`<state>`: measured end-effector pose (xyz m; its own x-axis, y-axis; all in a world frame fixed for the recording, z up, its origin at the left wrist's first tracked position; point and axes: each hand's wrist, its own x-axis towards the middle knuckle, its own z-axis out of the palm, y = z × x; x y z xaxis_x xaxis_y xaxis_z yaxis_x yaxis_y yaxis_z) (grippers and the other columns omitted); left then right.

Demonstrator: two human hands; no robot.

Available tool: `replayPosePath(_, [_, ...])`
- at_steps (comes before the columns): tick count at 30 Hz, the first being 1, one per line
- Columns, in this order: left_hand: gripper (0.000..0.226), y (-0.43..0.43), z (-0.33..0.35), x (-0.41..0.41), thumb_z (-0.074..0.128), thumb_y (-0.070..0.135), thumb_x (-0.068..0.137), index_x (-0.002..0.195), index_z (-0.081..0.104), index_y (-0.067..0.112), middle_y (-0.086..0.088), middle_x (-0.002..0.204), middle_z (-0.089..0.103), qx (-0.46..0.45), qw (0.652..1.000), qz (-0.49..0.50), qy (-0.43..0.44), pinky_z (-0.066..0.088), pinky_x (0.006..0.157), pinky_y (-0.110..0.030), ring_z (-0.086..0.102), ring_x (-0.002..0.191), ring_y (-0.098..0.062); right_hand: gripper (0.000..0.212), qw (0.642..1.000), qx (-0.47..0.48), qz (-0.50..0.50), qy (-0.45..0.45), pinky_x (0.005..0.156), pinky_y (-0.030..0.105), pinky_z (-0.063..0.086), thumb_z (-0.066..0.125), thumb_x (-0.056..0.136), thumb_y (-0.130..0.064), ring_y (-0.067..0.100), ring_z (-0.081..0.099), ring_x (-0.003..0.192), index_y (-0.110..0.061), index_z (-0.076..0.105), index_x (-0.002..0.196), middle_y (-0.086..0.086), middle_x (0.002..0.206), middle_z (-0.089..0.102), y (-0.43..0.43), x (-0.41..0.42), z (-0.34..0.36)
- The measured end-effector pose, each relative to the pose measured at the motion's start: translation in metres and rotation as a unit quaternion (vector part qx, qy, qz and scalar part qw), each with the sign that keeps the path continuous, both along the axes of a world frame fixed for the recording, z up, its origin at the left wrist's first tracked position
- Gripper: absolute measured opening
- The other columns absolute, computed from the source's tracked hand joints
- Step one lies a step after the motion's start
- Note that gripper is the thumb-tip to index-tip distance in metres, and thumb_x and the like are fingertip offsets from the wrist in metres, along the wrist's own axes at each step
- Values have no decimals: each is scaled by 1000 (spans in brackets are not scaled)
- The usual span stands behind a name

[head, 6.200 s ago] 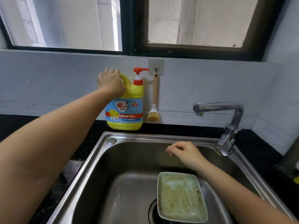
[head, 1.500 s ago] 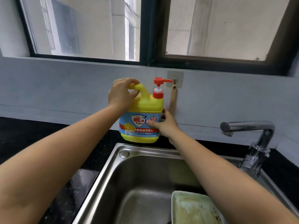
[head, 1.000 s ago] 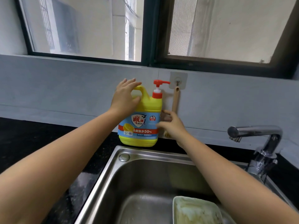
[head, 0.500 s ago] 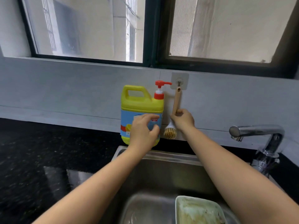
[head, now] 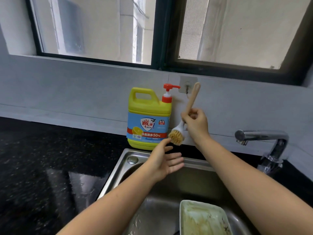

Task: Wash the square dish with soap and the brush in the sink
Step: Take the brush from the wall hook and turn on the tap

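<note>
My right hand [head: 196,125] grips the wooden handle of the dish brush [head: 191,101], which is tilted off the wall hook [head: 187,86], bristles down and to the left. My left hand [head: 164,161] is open just under the bristles, its thumb touching them, above the sink's back rim. The yellow soap bottle [head: 147,118] with a red pump stands on the counter against the wall, left of the brush. The dirty pale-green square dish [head: 203,219] lies in the steel sink [head: 122,168] at the bottom, partly cut off by the frame.
A chrome faucet [head: 264,138] stands at the sink's right back corner, spout pointing left. Black speckled countertop [head: 42,163] stretches to the left of the sink. A window runs along the wall above.
My right hand has lifted the brush off the hook and tilted it. My left hand came away from the soap bottle and opened under the bristles.
</note>
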<state>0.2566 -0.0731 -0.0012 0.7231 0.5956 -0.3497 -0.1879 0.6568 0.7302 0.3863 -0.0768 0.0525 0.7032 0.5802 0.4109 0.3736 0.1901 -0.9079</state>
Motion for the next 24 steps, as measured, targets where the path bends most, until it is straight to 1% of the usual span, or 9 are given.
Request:
replayPosePath(3, [56,-2,-6,-7,51,40,93,133,40,3,-25,120,57,-45,999,-15,-26,55,75,-42,61,100,-34,20,999,-22,40,-14,69,37,50,66,85,-14,19,58,79,-22,48,83,-1,81,57,-24,-14,-13])
replayPosePath(6, [52,-7,-17,-15,50,32,95,138,39,3,-23,114,58,-47,999,1,-29,54,75,-41,60,101,-34,21,997,-42,71,-9,60,28,55,65,86,-11,14,60,76,-22,48,85,-1,79,57,-54,-27,-31])
replayPosePath(9, [45,-13,-25,-19,46,25,98,136,43,2,-25,118,58,-56,997,25,-37,54,72,-42,57,112,-37,20,991,-62,112,-37,59,25,53,70,81,-8,14,60,73,-11,51,80,7,76,58,-86,-31,-57])
replayPosePath(12, [41,-24,-25,-21,53,18,95,130,48,-1,-26,115,60,-62,996,33,-57,60,64,-42,68,94,-34,25,977,-87,163,-109,65,24,49,76,76,-11,11,60,75,-7,55,89,7,84,62,-116,-28,-79])
replayPosePath(15, [46,-42,-24,-17,61,13,89,131,44,3,-25,115,59,-57,995,53,-63,59,53,-36,71,79,-32,33,962,-122,196,-147,73,23,53,78,72,-14,10,63,85,-17,62,100,-2,95,65,-140,-23,-96])
replayPosePath(17, [49,-49,-29,-13,60,9,89,134,41,10,-24,121,56,-38,995,75,-50,59,55,-38,66,86,-33,44,947,-166,205,-185,80,24,53,74,73,-12,9,62,92,-29,62,111,-8,109,63,-151,-17,-104])
replayPosePath(19, [53,-56,-33,-11,58,7,90,137,37,18,-22,124,53,-15,996,81,-37,58,64,-43,62,95,-34,56,923,-217,212,-238,90,13,43,69,78,-8,-3,53,108,-43,55,119,-20,120,56,-165,-9,-110])
replayPosePath(21, [60,-61,-35,-9,57,5,90,141,33,26,-18,122,53,9,996,76,-35,56,72,-44,59,102,-34,58,899,-238,173,-323,96,6,30,64,83,-9,-14,40,115,-50,47,121,-30,121,49,-179,0,-109])
replayPosePath(24, [66,-70,-36,-5,59,5,89,144,29,28,-10,116,55,72,996,58,-9,54,78,-42,59,99,-30,30,854,-184,15,-486,90,24,41,59,83,-18,-4,48,102,-32,66,109,-17,105,63,-194,18,-99])
